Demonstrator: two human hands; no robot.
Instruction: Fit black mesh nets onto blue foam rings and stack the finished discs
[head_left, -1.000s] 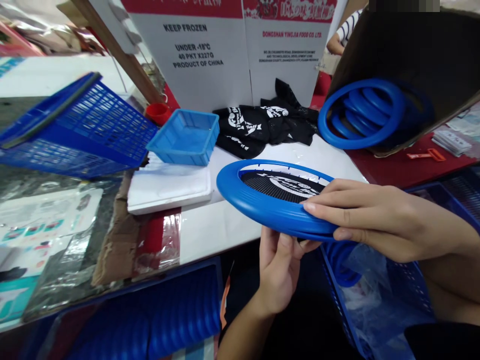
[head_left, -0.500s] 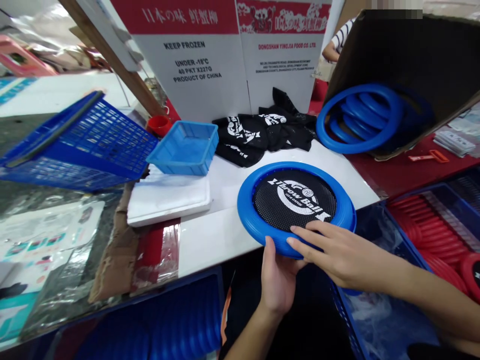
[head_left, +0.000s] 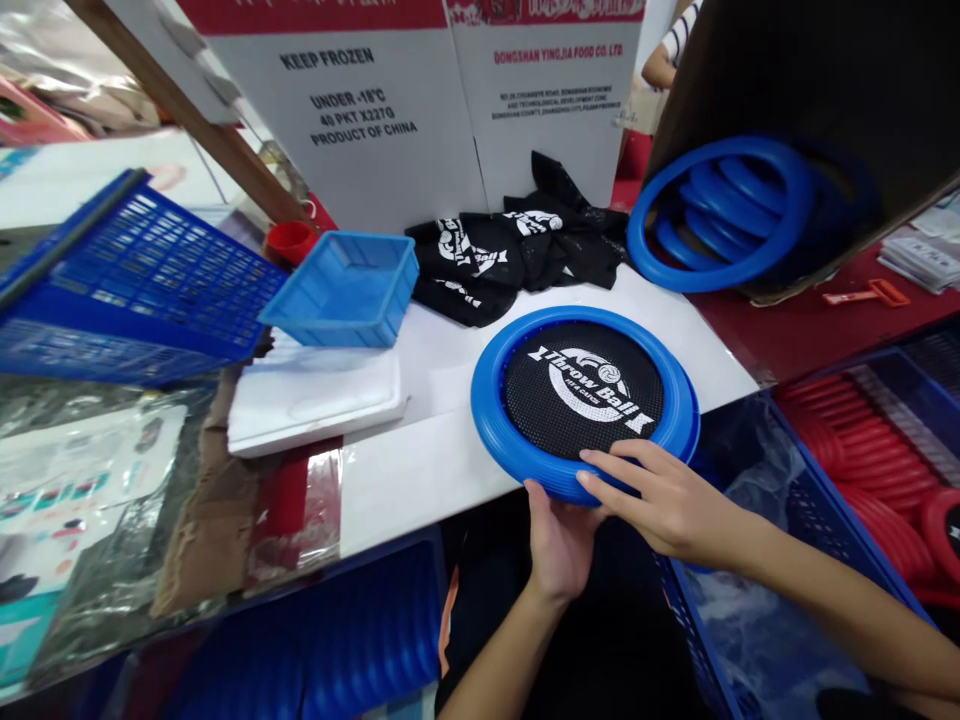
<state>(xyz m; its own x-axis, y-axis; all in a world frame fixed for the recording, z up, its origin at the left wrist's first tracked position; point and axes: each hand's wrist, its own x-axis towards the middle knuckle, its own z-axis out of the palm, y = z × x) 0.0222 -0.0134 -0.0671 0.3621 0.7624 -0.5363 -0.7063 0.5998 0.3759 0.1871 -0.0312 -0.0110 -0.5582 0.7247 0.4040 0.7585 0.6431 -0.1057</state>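
Observation:
A round blue throw-ball paddle [head_left: 510,440] with a black mesh centre [head_left: 577,430] and white "Throw Ball" print rests at the front edge of the white work surface, its near rim overhanging. My left hand [head_left: 562,550] grips that near rim from below, thumb up against the side and fingers hidden underneath. Over the rim's near right lies my right hand [head_left: 667,500], its fingers stretched out and touching the rim and the mesh edge. Behind the paddle is a heap of black printed mesh pieces [head_left: 487,255].
At right, a dark open carton [head_left: 847,100] holds several blue rings [head_left: 645,250]. To the left stand a light blue tray [head_left: 330,325] on white foam [head_left: 315,400] and a blue basket [head_left: 172,260]. Red rings [head_left: 885,510] fill a crate at lower right; blue rings [head_left: 337,640] lie below.
The camera view has shifted slightly, so the surroundings sit further left and higher. Both hands stay on the paddle in nearly the same places.

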